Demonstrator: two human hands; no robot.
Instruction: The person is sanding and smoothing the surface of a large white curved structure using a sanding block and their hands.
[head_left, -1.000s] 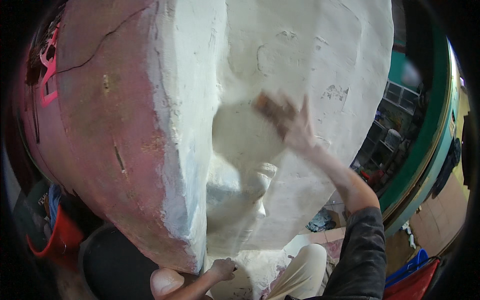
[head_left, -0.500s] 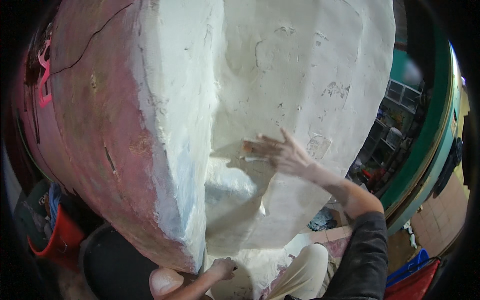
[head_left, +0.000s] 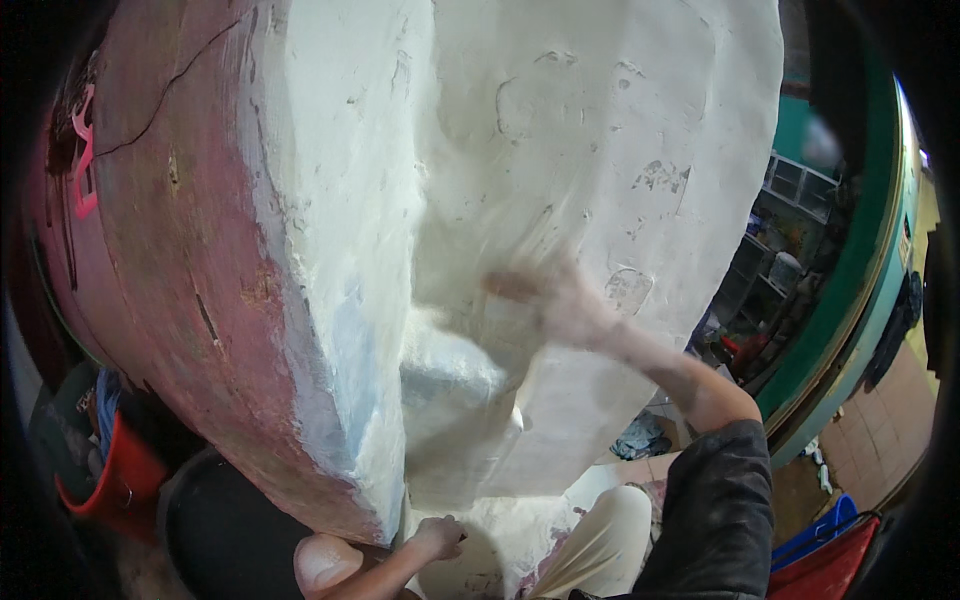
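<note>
Facing a broad white plastered surface [head_left: 640, 120] filling the middle of the frame, scuffed and pitted toward the top, stepping along an upright edge and meeting a cracked reddish wall [head_left: 200, 250] at left. Holding a small brownish object [head_left: 508, 285] in the closing fingers of the right hand [head_left: 575, 305], at frame centre, above a shadowed hollow. Curling the fingers of the left hand [head_left: 438, 538] at bottom centre, beside a white-smeared ledge [head_left: 510, 520]; cannot tell whether gripping anything. Crowding the lower left with a black tub [head_left: 225, 530] and a red bucket [head_left: 125, 470]; lining the right with a green frame [head_left: 862, 290] and cluttered shelves [head_left: 785, 270]; showing floor tiles [head_left: 870, 440] and a blue container [head_left: 820, 535] at lower right. Blurring the right hand and the brownish object, hiding its exact shape and any contact with the plaster. Cutting off the left forearm at the bottom edge, dimming the shelf contents past recognition, losing the corners to black.
</note>
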